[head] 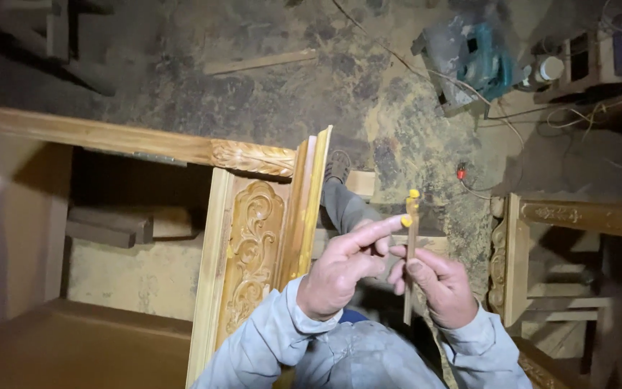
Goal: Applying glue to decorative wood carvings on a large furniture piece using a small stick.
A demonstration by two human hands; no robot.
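My right hand (440,284) grips a thin wooden stick (410,238) held upright, its top end coated with yellow paste. My left hand (340,270) is beside it, forefinger stretched out with a dab of the same yellow paste on its tip, almost touching the stick's top. Both hands hover above my lap, in grey sleeves. Just left of them stands a carved wooden furniture panel (253,245) with a scroll relief and a moulded edge.
A long wooden rail (88,133) runs left from the carved panel. Another carved wooden frame (577,216) stands at right. A teal power tool (469,57), loose cables and a white jar (550,68) lie on the dusty floor beyond. My shoe (337,166) shows ahead.
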